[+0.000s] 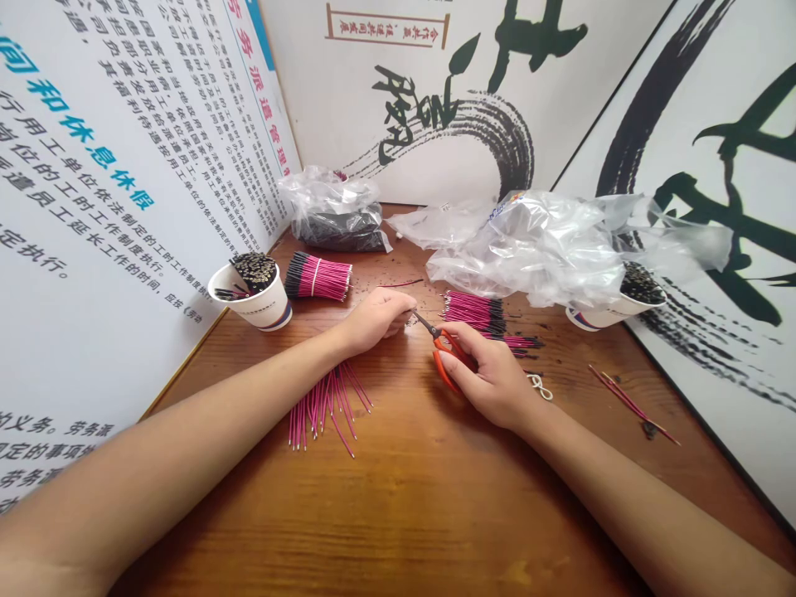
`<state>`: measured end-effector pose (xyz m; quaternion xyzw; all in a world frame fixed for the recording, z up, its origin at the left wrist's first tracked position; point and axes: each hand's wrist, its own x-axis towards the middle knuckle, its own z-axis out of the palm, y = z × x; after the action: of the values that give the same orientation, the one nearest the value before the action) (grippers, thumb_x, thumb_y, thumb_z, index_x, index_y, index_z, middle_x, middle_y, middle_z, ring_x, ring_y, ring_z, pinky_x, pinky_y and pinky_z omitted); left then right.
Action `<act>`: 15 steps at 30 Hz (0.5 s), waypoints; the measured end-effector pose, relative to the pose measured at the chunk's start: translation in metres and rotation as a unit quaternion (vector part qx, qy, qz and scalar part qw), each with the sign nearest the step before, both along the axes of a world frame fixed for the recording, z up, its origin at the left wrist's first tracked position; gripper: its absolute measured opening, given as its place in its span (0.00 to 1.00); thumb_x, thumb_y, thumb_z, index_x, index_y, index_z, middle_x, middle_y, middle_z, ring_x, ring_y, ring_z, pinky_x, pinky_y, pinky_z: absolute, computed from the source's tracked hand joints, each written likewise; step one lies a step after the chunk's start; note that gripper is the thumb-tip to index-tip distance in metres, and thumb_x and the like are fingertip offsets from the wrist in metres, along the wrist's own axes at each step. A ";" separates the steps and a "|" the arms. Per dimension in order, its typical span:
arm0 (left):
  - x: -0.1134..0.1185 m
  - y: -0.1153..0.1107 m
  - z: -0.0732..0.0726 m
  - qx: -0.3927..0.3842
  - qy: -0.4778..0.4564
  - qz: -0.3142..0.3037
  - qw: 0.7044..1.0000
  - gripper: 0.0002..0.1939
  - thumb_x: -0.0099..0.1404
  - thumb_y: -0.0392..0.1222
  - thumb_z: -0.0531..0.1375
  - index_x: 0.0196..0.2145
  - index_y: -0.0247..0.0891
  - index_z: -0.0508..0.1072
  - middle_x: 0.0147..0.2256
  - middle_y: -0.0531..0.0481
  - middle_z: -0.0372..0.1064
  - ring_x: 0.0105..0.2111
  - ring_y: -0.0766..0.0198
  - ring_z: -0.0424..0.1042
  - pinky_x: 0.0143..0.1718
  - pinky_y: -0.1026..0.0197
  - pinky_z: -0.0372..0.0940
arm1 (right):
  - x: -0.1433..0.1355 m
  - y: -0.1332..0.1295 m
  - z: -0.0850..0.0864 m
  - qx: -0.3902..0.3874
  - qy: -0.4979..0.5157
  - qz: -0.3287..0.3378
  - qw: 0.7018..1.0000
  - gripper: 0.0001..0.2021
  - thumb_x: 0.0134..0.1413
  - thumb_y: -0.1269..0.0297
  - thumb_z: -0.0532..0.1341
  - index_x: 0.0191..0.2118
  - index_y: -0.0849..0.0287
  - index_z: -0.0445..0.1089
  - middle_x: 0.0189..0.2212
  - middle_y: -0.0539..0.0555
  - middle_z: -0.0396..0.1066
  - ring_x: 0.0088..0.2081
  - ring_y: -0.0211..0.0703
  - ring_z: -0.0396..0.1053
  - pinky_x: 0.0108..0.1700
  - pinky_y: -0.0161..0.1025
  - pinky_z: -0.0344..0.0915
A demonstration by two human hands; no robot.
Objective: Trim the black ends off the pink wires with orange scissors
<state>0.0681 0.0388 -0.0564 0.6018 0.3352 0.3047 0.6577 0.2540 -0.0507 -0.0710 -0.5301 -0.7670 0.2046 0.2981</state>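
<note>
my right hand (494, 371) has its fingers wrapped round orange-handled scissors (438, 333), tips at my left hand (378, 322); its fingers are curled, on what i cannot tell. loose pink wires (320, 402) fan beneath my left wrist, pointing toward the desk's (385, 514) near edge; a banded bundle (320, 277) lies by its far left corner.
</note>
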 end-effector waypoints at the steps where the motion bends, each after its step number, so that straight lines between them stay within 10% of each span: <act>1: 0.000 0.000 0.000 -0.002 0.001 0.000 1.000 0.21 0.67 0.32 0.48 0.17 0.38 0.50 0.15 0.59 0.41 0.16 0.74 0.41 0.18 0.66 0.41 | 0.000 0.000 0.000 0.001 0.001 0.001 1.000 0.13 0.62 0.60 0.55 0.49 0.58 0.66 0.25 0.46 0.68 0.26 0.37 0.64 0.31 0.33 0.56; 15: -0.001 0.000 -0.001 -0.003 -0.004 0.001 1.000 0.20 0.66 0.33 0.49 0.17 0.38 0.50 0.15 0.59 0.42 0.16 0.74 0.42 0.18 0.68 0.43 | 0.000 -0.001 0.001 0.004 -0.001 0.001 1.000 0.13 0.62 0.60 0.55 0.49 0.58 0.67 0.24 0.46 0.67 0.25 0.37 0.64 0.30 0.33 0.57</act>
<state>0.0674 0.0390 -0.0574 0.5982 0.3337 0.3069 0.6608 0.2539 -0.0513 -0.0701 -0.5282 -0.7689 0.2009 0.2992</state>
